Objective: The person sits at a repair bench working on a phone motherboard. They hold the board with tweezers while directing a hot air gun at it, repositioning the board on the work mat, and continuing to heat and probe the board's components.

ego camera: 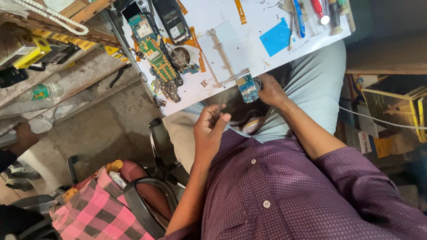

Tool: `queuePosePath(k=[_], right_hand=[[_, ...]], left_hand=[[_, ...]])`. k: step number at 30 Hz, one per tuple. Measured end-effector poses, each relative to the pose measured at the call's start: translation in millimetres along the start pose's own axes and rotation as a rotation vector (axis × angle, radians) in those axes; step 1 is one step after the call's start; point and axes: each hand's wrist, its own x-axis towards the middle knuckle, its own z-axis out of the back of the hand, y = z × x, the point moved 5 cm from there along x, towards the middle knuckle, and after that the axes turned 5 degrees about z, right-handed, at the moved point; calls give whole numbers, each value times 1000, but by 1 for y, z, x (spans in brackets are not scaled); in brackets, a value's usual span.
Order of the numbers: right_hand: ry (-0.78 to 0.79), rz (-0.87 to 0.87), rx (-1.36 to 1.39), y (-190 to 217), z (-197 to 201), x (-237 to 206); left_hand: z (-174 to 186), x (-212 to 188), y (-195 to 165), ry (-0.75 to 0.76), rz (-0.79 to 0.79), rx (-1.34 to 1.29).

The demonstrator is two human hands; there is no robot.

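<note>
Blue circuit board (247,88) — upright at table edge — pinched by right hand (269,90); left hand (210,126) half-curled, empty.

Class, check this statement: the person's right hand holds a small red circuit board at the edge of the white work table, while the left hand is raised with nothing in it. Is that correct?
One detail is wrong. The head view shows the circuit board is blue, not red. The right hand does hold it at the white work table's edge, and the left hand is raised with nothing in it.
</note>
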Motion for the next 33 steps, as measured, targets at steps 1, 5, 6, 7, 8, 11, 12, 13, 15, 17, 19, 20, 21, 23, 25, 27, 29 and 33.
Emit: queuePosePath(k=[1,5,6,7,8,11,12,13,15,17,19,20,21,23,25,27,29,33], right_hand=[[-5,29,2,2,0,0],[-17,97,-2,4,-1,-1],[-18,101,-6,4,-1,-1],[-14,80,2,3,-2,-1],[-10,60,10,1,-2,0],[-9,24,8,-2,-1,1],[-12,17,2,-2,-1,2],[-9,11,7,-3,-1,3],[-4,-5,20,-4,-4,2],[-14,22,-18,-3,-4,3],[-12,18,-24,-4,-5,3],[-6,4,-13,-4,-6,3],[-1,-9,-2,-5,-6,4],[-15,34,-27,-2,-5,5],[-16,67,-24,0,-5,5],[-12,92,3,2,-5,5],[-3,44,25,1,-7,5],[4,34,-61,-1,-8,5]], left_hand=[[-3,0,-2,12,-39,-2],[-7,0,-4,-14,-90,60],[-7,0,-2,-6,-38,29],[-7,0,1,2,14,0],[-7,0,1,16,4,-21],[-6,1,1,42,-20,-51],[-5,1,1,41,-26,-41],[-5,1,2,39,-32,-31],[-6,1,5,41,-25,-29],[-7,1,7,48,-20,-30],[-9,0,10,59,-16,-33],[-9,0,11,60,-11,-29],[-9,0,12,61,-7,-26],[-10,0,13,70,-1,-20],[-10,0,13,82,2,-15],[-10,-2,13,82,8,-10],[-11,-1,14,81,16,-15],[-11,-3,14,83,45,-25]])
